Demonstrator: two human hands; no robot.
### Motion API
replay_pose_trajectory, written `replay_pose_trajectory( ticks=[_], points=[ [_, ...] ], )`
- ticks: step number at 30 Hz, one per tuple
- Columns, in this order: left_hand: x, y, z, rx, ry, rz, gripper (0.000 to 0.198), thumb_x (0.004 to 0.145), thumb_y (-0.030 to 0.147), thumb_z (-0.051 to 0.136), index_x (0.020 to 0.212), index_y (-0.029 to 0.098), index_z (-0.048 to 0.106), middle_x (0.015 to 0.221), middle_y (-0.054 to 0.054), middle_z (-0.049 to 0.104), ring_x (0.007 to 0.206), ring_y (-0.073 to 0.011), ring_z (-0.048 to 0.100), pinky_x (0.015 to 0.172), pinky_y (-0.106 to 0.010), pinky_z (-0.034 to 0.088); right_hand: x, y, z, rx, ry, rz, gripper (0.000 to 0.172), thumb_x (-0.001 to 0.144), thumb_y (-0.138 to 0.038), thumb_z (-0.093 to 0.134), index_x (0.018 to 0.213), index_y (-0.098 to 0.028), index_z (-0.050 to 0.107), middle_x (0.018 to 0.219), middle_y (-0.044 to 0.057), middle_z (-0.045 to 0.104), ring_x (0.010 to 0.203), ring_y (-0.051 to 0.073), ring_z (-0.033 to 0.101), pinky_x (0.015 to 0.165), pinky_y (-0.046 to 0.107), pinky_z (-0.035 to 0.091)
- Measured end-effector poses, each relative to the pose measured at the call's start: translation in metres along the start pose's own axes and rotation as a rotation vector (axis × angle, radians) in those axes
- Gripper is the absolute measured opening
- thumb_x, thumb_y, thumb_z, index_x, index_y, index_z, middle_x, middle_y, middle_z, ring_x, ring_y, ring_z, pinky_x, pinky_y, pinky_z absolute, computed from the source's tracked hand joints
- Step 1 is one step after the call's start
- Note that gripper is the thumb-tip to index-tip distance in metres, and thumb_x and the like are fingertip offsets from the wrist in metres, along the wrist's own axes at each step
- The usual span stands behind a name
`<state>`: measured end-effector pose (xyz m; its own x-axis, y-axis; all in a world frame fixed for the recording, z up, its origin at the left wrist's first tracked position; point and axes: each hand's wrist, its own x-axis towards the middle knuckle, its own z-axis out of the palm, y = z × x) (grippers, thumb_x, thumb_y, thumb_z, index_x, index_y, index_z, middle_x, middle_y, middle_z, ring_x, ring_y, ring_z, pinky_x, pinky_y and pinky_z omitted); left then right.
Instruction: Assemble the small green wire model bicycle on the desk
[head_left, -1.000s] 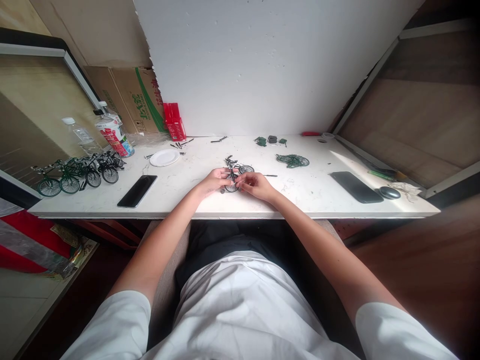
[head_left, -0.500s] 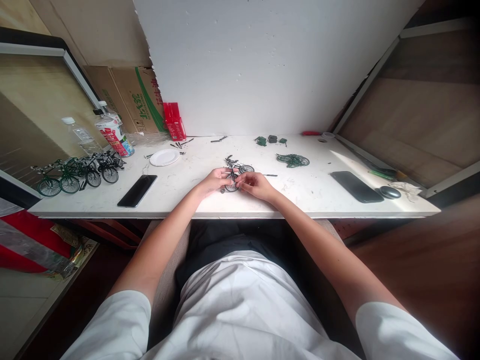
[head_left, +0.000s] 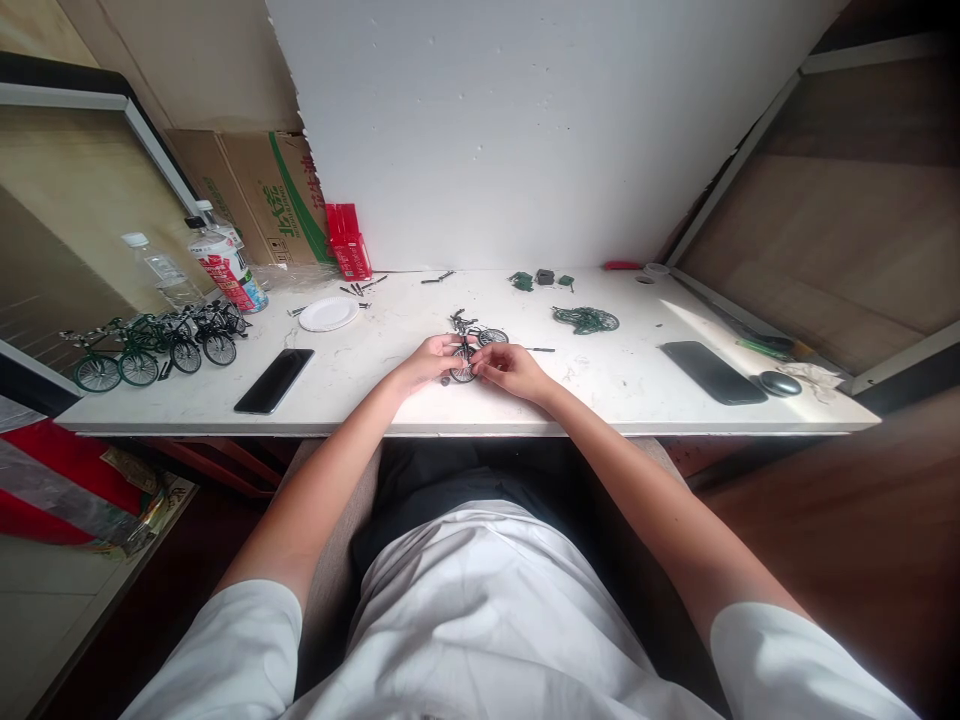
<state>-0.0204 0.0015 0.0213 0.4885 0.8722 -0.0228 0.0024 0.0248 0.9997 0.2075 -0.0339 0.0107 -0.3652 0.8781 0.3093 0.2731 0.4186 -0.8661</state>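
A small black model bicycle (head_left: 493, 337) is between my hands near the front middle of the white table. My left hand (head_left: 429, 364) is closed on it from the left, fingers by the frame above the near wheel. From the right, my right hand (head_left: 512, 371) pinches at the near wheel (head_left: 462, 366) with thumb and fingertips; any small part in the pinch is hidden. A tiny dark round piece (head_left: 445, 380) lies below my left fingers. Just right of the bicycle is a thin dark strip (head_left: 541, 350).
Several finished model bicycles (head_left: 139, 360) stand at the left by bottles (head_left: 229, 265). A phone (head_left: 274, 381) and a white paper plate (head_left: 329, 314) lie nearer. Green parts (head_left: 586, 320) lie right of centre, with a dark flat slab (head_left: 712, 373) and a mouse (head_left: 780, 384) farther right.
Almost nothing differs. Both hands stay on the bicycle in nearly the same place, and the view has shifted very slightly.
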Motion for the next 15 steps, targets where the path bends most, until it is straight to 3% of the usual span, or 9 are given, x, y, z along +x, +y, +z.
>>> replay_pose_trajectory(
  ticks=[10, 15],
  points=[
    [-0.0044, 0.0075, 0.0065, -0.030, 0.041, -0.027, 0.068, 0.072, 0.011, 0.091, 0.137, 0.011, 0.071, 0.085, -0.005, 0.078, 0.068, -0.0127, 0.070, 0.066, -0.022, 0.052, -0.0002, 0.0001, -0.0002, -0.017, 0.004, -0.014, 0.018, 0.093, -0.030, 0.075, 0.106, -0.019, 0.078, 0.095, 0.008, 0.082, 0.080, 0.022, 0.075, 0.078, 0.038, 0.064],
    [-0.0052, 0.0092, 0.0081, -0.022, 0.048, -0.029, 0.068, 0.072, 0.010, 0.090, 0.137, 0.012, 0.071, 0.087, -0.006, 0.079, 0.067, -0.0126, 0.069, 0.064, -0.022, 0.051, -0.0004, 0.0010, 0.0003, -0.014, 0.004, -0.005, 0.019, 0.093, -0.032, 0.075, 0.106, -0.019, 0.078, 0.095, 0.008, 0.082, 0.080, 0.022, 0.075, 0.078, 0.038, 0.064]
  ],
)
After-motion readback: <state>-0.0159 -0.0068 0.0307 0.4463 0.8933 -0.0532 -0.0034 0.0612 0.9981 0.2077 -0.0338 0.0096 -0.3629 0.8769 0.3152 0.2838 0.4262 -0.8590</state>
